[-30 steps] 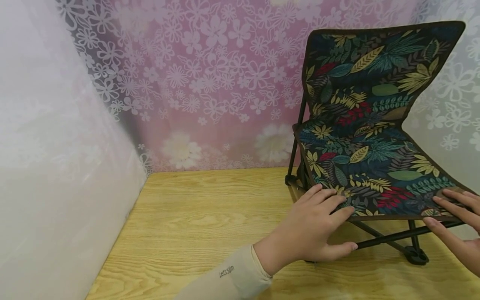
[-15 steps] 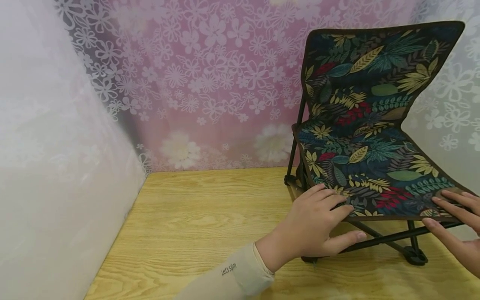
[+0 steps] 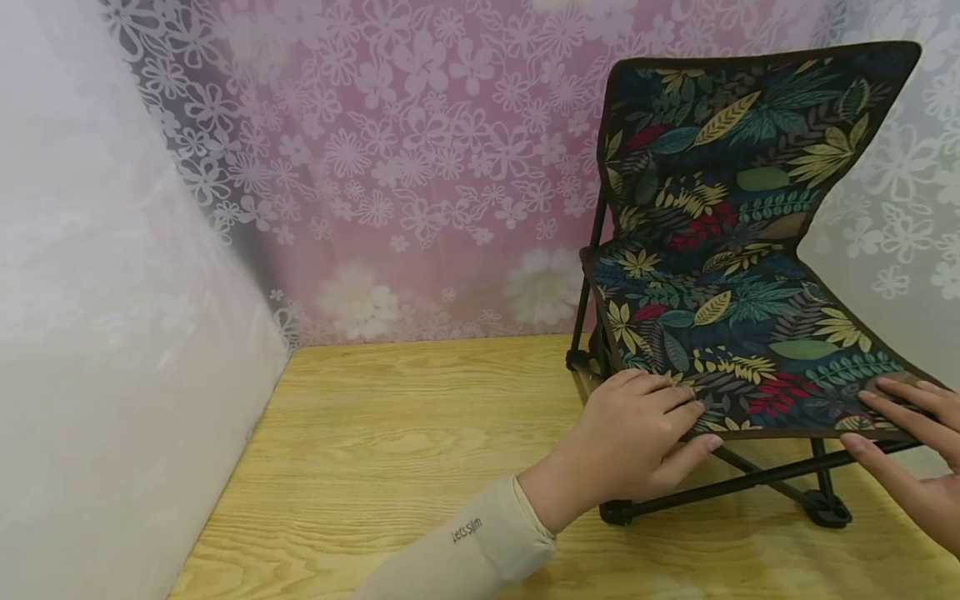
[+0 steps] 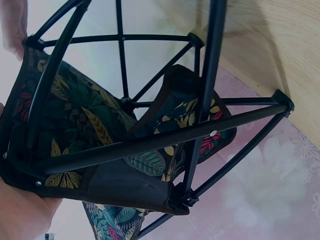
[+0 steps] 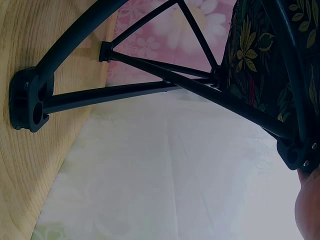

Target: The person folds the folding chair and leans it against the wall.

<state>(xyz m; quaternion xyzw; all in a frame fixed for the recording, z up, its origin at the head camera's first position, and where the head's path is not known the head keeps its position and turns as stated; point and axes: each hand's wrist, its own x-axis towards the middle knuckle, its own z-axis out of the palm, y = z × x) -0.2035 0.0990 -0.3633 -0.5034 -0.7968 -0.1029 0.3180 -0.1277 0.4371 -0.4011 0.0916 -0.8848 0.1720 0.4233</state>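
Observation:
A low folding chair [image 3: 738, 312] with dark leaf-patterned cloth and a black tube frame stands unfolded on the wooden tabletop [image 3: 390, 433]. My left hand [image 3: 626, 433] rests over the seat's front left corner, fingers on the cloth and thumb tip by the front edge. At the front right corner my right hand [image 3: 915, 450] lies with fingers extended on top and its thumb at the edge; part of it is outside the head view. From below, the left wrist view shows the seat's underside with a corner bracket [image 4: 20, 155]. In the right wrist view, a black foot [image 5: 30, 100] meets the tabletop.
A pink flowered sheet [image 3: 435, 167] hangs behind the tabletop. A pale sheet [image 3: 127, 317] borders the left side, and a white flowered one [image 3: 900, 208] stands behind the chair on the right.
My left thumb has risen from the lower frame tube to the seat's front edge, and the left fingers look more bent. The right hand keeps its place on the seat.

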